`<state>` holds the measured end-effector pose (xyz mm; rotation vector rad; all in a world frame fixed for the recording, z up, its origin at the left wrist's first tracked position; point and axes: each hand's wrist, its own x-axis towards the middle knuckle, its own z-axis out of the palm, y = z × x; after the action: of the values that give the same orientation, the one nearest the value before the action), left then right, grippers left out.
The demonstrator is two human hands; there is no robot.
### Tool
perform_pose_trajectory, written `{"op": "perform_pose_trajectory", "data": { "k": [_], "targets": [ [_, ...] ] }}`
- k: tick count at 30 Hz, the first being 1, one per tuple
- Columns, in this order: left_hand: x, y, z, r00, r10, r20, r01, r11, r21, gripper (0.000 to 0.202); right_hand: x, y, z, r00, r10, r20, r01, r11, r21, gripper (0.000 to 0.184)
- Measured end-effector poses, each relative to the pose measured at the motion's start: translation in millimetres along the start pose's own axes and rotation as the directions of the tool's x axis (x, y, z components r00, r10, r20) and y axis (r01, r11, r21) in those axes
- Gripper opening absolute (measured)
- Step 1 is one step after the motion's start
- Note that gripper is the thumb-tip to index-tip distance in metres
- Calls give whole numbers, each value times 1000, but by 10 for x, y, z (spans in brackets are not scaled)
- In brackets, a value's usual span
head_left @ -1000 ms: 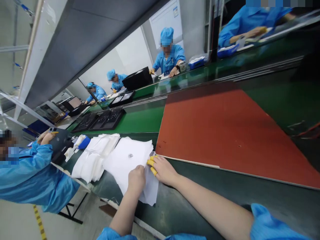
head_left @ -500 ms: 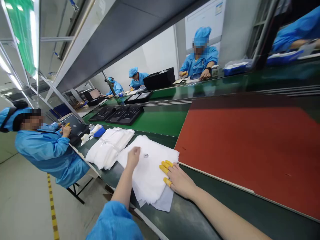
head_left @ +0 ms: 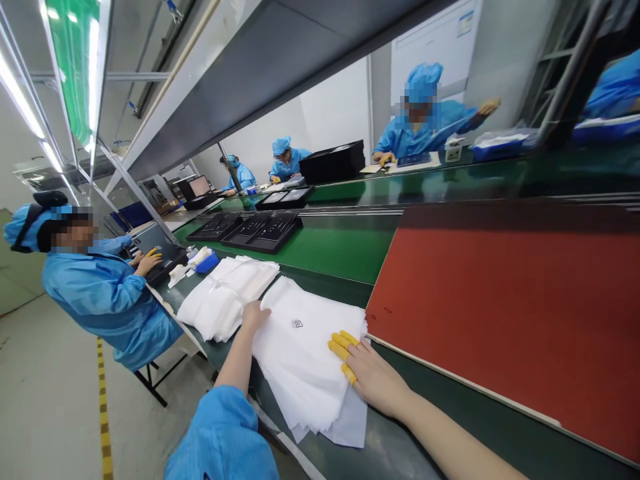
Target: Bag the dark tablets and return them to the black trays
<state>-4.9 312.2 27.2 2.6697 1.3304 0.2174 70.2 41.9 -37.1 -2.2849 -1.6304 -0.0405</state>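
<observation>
In front of me a fanned stack of thin white sheets or bags (head_left: 305, 360) lies on the dark green bench, with a small black triangular mark printed on the top one. My left hand (head_left: 256, 316) is at the stack's upper left edge, its fingers bent around that edge and partly hidden. My right hand (head_left: 367, 367) rests flat on the stack's right side, fingers stretched out, several of them in yellow finger cots. Just left of my left hand lies a second white stack (head_left: 225, 290), strapped by a clear band.
A large red-brown board (head_left: 505, 320) covers the right side. Black trays (head_left: 263, 230) sit on the green belt (head_left: 345, 247) behind the stacks. A blue box (head_left: 207, 262) stands near a seated co-worker (head_left: 95, 293) on the left. Across the belt sits another co-worker (head_left: 420, 127).
My left hand has moved from above the stack to its left edge. My right hand stays on the right side. The co-worker across has raised an arm outward. The view has shifted slightly.
</observation>
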Motion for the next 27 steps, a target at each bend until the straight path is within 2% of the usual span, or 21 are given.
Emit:
{"op": "perform_pose_trajectory", "data": {
  "k": [3,8,10,12,13,15,18,20,22,24,25,27],
  "targets": [
    [11,-19,-44,998,-17,-68,20,999,37,33,118,-45,-8,1000,-19,-8,19,1000,-3,46],
    [-89,79,-54,991,-59,-122,72,992,102,31,240,-6,19,986,26,-163,-22,999,26,45],
    [-146,160,-51,979,4,-202,31,985,170,38,262,26,19,979,71,-192,-66,997,35,48],
    [-206,279,-4,956,145,-255,-82,967,243,47,271,38,2,982,99,-160,-93,995,44,49],
    [-233,350,44,946,224,-234,-161,952,259,50,270,34,-12,986,105,-132,-100,994,48,47],
    [-279,495,179,933,341,-114,-312,926,213,53,255,7,-54,989,104,-104,-98,993,60,40],
    [-309,642,373,903,428,40,-430,899,86,54,207,-59,-140,989,67,-130,-56,995,86,29],
    [-316,642,417,896,443,34,-444,895,41,53,171,-94,-198,988,36,-148,-19,993,113,27],
    [-348,535,383,892,451,-32,-450,893,22,53,144,-111,-239,987,17,-162,4,991,131,28],
    [-443,317,318,850,513,-122,-515,857,17,54,133,-109,-252,982,21,-189,5,991,134,32],
    [-519,174,292,803,576,-149,-580,815,25,55,135,-103,-248,979,33,-203,-6,991,132,34],
    [-713,-146,273,670,730,-132,-730,681,63,64,151,-88,-223,971,84,-223,-57,990,126,38]
  ]
}}
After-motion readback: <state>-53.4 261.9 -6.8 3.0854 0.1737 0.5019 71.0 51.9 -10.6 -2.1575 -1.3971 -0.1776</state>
